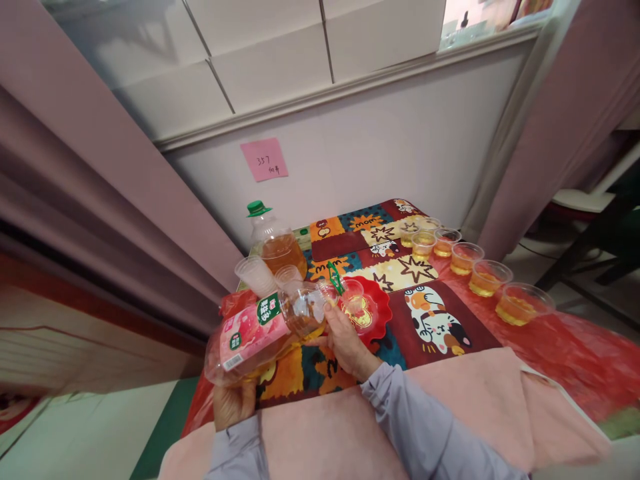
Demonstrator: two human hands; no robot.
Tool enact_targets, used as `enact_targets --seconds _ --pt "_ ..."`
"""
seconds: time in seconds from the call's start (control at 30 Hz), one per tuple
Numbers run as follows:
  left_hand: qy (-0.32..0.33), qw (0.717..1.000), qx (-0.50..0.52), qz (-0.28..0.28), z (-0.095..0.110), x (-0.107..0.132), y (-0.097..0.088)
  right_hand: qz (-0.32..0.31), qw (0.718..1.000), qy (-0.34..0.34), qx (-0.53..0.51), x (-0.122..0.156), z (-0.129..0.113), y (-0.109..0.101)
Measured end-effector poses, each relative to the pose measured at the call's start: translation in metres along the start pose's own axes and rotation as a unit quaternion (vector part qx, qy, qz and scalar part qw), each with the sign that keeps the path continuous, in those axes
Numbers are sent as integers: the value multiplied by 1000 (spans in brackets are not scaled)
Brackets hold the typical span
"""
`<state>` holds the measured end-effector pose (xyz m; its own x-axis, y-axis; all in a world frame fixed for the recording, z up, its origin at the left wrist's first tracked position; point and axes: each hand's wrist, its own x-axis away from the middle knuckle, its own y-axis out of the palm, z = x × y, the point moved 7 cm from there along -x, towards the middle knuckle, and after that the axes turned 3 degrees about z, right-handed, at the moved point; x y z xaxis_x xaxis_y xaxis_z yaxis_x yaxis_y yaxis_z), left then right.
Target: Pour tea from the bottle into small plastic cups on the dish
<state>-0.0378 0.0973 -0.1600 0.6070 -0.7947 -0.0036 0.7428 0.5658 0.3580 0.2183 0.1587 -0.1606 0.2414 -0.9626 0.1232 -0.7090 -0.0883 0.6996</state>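
My left hand (pixel 233 402) grips the base of a large clear bottle with a pink label (pixel 260 327), tilted on its side with its neck toward a small clear cup (pixel 353 295). That cup stands on a red plate (pixel 377 308). My right hand (pixel 345 340) is closed around the bottle's neck end, next to the cup, and a green cap (pixel 335 278) sticks up above its fingers. A little amber liquid sits in the bottle's neck.
A second bottle with a green cap (pixel 273 243) and a stack of clear cups (pixel 256 275) stand behind. Several cups of amber drink (pixel 487 277) line the right side of the patterned cloth (pixel 435 320). A pink note (pixel 264 159) hangs on the wall.
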Motion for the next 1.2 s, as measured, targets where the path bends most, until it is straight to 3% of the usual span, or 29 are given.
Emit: enact_targets --seconds 0.13,0.77,1.2 --pt "0 999 18 36 2 4 2 2 1000 1 -1 0 1 0" --pt "-21 998 36 54 0 6 2 5 1000 1 -6 0 1 0" --pt "13 1000 21 19 18 17 24 9 1000 6 -14 -2 3 -2"
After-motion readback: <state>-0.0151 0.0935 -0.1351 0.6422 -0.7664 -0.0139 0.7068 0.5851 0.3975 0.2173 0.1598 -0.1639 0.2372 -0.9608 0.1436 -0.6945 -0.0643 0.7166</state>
